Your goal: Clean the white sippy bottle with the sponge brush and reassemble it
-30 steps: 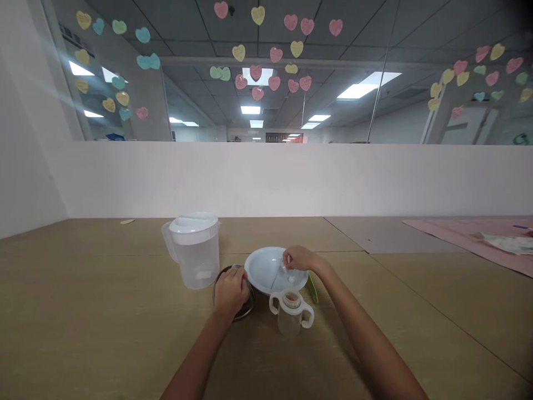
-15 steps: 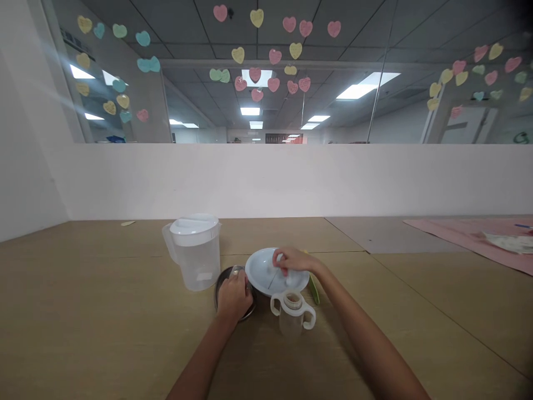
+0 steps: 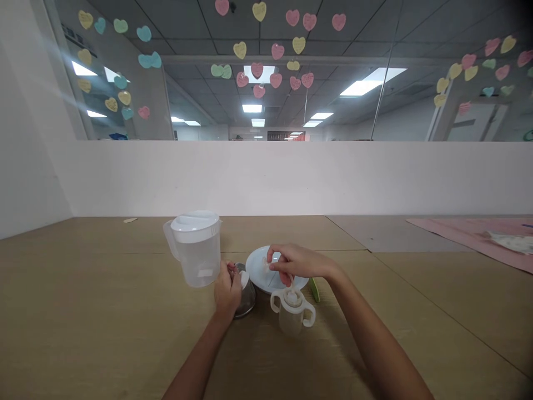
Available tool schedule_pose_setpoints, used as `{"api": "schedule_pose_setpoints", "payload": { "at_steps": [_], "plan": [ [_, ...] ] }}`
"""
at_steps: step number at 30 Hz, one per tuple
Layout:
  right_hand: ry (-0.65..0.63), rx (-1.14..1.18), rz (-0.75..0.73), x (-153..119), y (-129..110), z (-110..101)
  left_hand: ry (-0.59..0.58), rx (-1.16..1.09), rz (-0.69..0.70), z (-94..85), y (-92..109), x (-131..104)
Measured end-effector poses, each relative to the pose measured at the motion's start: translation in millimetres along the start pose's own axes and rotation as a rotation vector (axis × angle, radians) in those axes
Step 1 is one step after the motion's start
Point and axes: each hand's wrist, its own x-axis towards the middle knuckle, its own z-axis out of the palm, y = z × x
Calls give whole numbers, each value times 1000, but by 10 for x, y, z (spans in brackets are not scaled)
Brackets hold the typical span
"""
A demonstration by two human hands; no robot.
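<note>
A baby cup (image 3: 291,319) with two white handles stands upright on the table; a whitish piece sits at its mouth. Behind it, a white plate (image 3: 256,273) lies partly under my right hand (image 3: 293,264). That hand's thumb and fingertips are pinched together on a small pale thing too blurred to name. My left hand (image 3: 228,289) is closed beside a shiny metal bowl (image 3: 246,304), partly covering it. A white piece (image 3: 244,279) shows by its fingers; whether they grip it is unclear.
A clear plastic pitcher (image 3: 197,255) with a white lid stands behind my left hand. A green strip (image 3: 314,290) lies right of the plate. Far right is a pink cloth (image 3: 453,230) with a white item (image 3: 514,242). A white wall (image 3: 266,178) rises behind the table.
My left hand has shifted left and turned, uncovering more of the metal bowl's right side. The right hand is slightly nearer the cup, whose open mouth now has a whitish piece at it.
</note>
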Motion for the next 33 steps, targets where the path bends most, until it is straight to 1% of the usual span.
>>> {"api": "schedule_pose_setpoints", "payload": {
  "at_steps": [2,4,10,12,16,22,24,27,30,33],
  "plan": [
    [32,-29,7,22,24,-5,41,-117,-20,6,29,-11],
    [71,-34,6,25,32,-21,55,-185,-16,15,60,-25],
    [119,-55,48,8,24,-47,7,-228,53,78,108,-80],
    [98,-64,79,10,36,-47,0,-248,71,98,118,-93],
    [-35,-138,129,4,74,-60,20,-254,103,111,145,-110],
    [-49,-330,62,-8,118,-85,123,-376,72,125,184,-126],
    [-78,-329,64,-10,118,-92,143,-413,56,126,205,-129],
    [-111,-282,91,-19,97,-109,140,-439,23,114,237,-134],
    [-73,-236,94,-14,75,-117,119,-444,-10,95,258,-143],
    [34,-208,71,47,87,-79,100,-424,-21,82,272,-155]
  ]
}}
